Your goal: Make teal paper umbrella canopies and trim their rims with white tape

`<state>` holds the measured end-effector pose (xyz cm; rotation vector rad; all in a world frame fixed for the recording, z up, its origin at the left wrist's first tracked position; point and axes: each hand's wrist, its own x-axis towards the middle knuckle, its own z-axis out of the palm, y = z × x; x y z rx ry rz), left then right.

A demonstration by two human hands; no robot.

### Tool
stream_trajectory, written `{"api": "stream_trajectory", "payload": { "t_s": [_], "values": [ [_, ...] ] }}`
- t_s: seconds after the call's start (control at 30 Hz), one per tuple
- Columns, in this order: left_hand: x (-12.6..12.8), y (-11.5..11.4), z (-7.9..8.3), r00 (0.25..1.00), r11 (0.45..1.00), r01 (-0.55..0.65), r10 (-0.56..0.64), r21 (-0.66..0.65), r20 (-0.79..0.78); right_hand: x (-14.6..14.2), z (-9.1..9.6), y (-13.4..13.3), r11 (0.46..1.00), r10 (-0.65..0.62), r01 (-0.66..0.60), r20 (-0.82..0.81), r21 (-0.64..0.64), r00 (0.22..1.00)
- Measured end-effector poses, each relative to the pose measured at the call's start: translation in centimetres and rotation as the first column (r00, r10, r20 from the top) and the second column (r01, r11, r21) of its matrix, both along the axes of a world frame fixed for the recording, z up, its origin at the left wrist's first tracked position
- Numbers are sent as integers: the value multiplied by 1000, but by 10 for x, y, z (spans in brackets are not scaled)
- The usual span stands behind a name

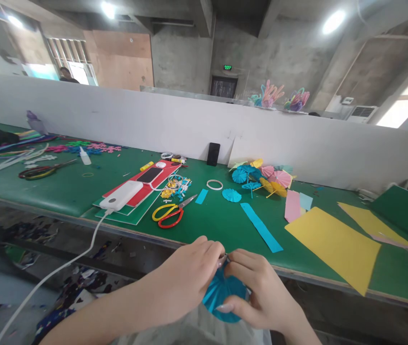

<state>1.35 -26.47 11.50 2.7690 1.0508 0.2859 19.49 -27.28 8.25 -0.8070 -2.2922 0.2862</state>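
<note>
Head view looks down over a green table [63, 191] edge, with both hands at about 6 o'clock in the frame, just off the near rim. Left hand [189, 275] and right hand [261, 294] meet over a blue pleated paper fan [223, 294], a small folded umbrella-like round; fingertips of both pinch its top centre tight, and the right thumb lies across its lower edge. So both hands are closed on the paper piece, held between them below table level.

On the table, at 12 o'clock from the hands, lies a blue paper strip [261, 227]. At 11 o'clock are the yellow-and-red scissors [170, 213], and beyond them a white power bank [122, 195] resting on red and green sheets, its cable hanging over the edge. At 1 o'clock sits a cluster of paper umbrellas [261, 177] in blue, pink and yellow. At 2 o'clock lies a large yellow sheet [333, 247]. A black phone [213, 154] leans against the white partition at 12 o'clock
</note>
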Motion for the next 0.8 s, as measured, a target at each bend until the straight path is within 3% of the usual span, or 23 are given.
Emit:
{"api": "stream_trajectory", "payload": {
  "t_s": [0.3,0.53,0.63,0.8],
  "values": [
    [1,1,-10,996,962,91,-92,256,-9,-1,2,-1,999,44,-43,-87,6,995],
    [7,6,-12,993,868,94,-51,487,-102,3,2,1,992,41,-57,-138,-111,990],
    [8,9,-9,999,902,3,14,431,-34,4,0,2,982,48,-78,-171,-172,984],
    [4,10,-7,993,985,-72,56,155,107,8,-1,0,965,40,-99,-240,-241,970]
  ]
}}
